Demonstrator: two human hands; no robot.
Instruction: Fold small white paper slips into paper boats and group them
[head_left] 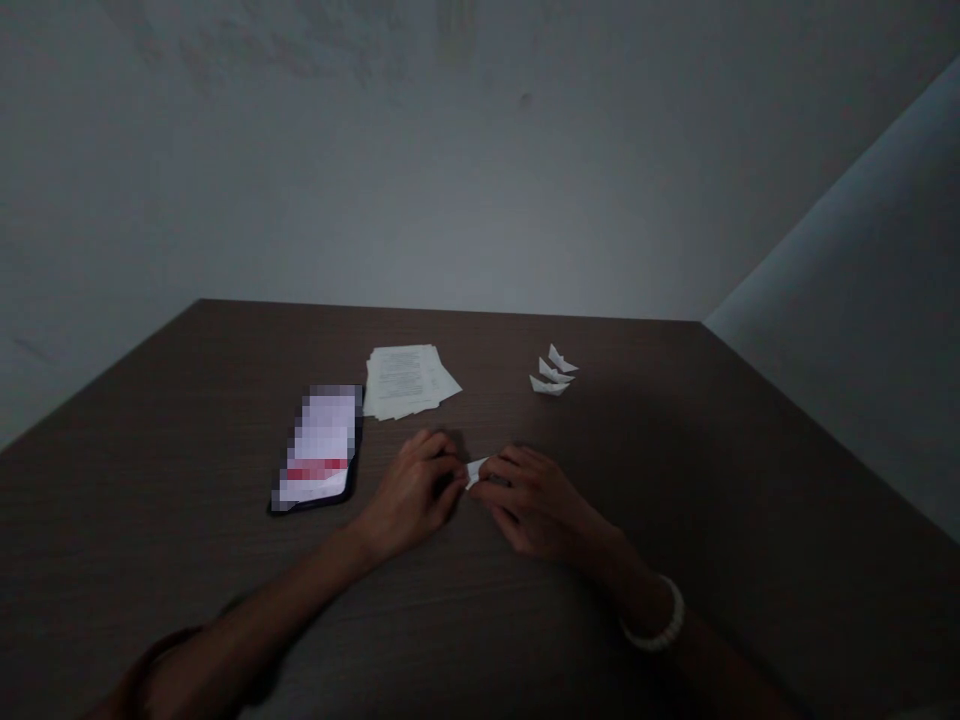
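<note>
Both hands are drawn together near the middle of the dark brown wood-grain worktop (637,430), their forearms angling in from either side. The left hand (412,495) and the right hand (536,500) are curled rather than spread, with their fingertips meeting at a small piece of folded white paper (475,472). Each hand seems to pinch one end of it, and most of the paper is hidden between the fingers, so its exact shape cannot be made out. The pinch holds the paper just above the worktop, probably so that both hands can steady it from opposite sides. A white beaded bracelet (654,615) circles the right wrist.

Beyond the hands lies a loose stack of white printed paper sheets (409,380), slightly fanned and within easy reach. To its right, three small white folded paper boats (551,370) sit in a tight cluster, apparently set aside together, well apart from the stack. Just beside the left hand, a black-cased smartphone (319,448) lies screen up at a slant, its lit display blurred and unreadable. Placed there, it stays in view without crowding the hands. Behind the worktop rises a plain grey wall (480,170).
</note>
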